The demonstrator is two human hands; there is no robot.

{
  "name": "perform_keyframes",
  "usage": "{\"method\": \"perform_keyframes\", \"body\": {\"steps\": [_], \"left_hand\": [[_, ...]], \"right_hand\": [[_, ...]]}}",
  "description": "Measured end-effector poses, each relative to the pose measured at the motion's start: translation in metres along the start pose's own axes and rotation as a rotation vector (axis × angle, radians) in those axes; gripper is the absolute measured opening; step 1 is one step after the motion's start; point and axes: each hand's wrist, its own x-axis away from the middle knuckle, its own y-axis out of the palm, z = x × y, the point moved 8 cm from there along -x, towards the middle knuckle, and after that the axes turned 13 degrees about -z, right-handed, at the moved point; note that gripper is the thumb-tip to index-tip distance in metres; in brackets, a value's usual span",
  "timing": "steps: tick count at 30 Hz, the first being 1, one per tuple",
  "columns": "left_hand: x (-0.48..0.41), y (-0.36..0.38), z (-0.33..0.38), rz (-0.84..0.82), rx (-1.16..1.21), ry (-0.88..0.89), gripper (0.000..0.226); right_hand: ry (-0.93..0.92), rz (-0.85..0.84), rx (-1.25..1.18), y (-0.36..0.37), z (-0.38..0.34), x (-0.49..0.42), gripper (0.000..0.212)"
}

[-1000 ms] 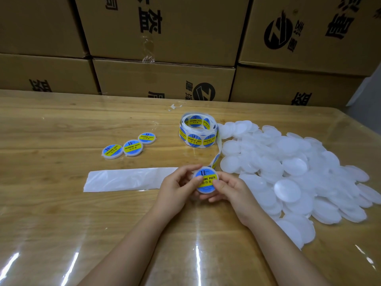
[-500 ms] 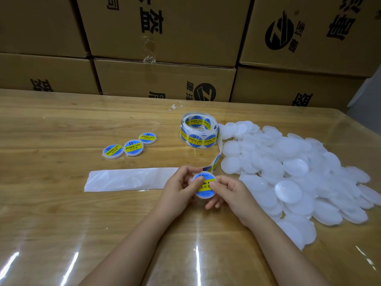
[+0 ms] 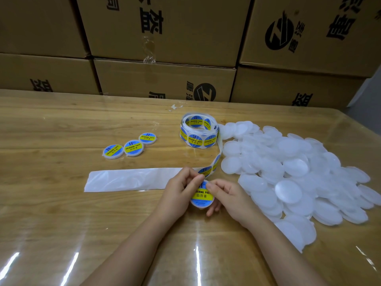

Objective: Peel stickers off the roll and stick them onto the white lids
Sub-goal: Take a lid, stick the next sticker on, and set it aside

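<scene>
From the head camera, looking down on a wooden desk (image 3: pixel 61 213) under a glossy clear cover.

Holding one white lid (image 3: pixel 201 204) between both hands, raised and tilted toward the camera, slightly nearer the near edge than the desk's middle. Covered on its face by a round blue-and-yellow sticker (image 3: pixel 202 195) reading "SOLDERING PASTE".

With the left hand (image 3: pixel 179 195), pinching the lid's upper left rim, thumb and forefinger pressed together there. With the right hand (image 3: pixel 233 201), touching the sticker's upper right with the forefinger tip, the remaining fingers curled beneath the lid.

Farther back, toward the far edge: a roll (image 3: pixel 199 133) of the same stickers standing on its side, with a loose strip (image 3: pixel 216 162) trailing from it down to just behind the hands.

Toward the right edge: a broad pile of white lids (image 3: pixel 288 174), bare and overlapping, touching the roll's right side.

Left of the roll, well apart from it: three labelled lids (image 3: pixel 129 147) lying flat in a slanted row, touching one another.

Left of the hands: a flat, clear plastic sleeve (image 3: pixel 127 179), its right end under the left hand.

Beyond the far edge: stacked cardboard boxes (image 3: pixel 185 27) with black print.
</scene>
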Motion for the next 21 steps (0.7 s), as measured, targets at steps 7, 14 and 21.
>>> {"method": "perform_keyframes", "body": {"steps": [7, 14, 21], "left_hand": [[0.001, -0.003, -0.002, 0.055, -0.020, -0.023, 0.019], [0.000, 0.004, 0.000, -0.028, -0.094, -0.049, 0.016], [-0.001, 0.007, 0.001, -0.066, -0.288, -0.068, 0.010]], "right_hand": [[-0.054, -0.062, -0.057, 0.004, -0.002, -0.002, 0.026], [-0.069, -0.050, -0.091, 0.002, -0.003, -0.003, 0.033], [-0.057, -0.052, -0.014, 0.001, -0.005, -0.001, 0.035]]}}
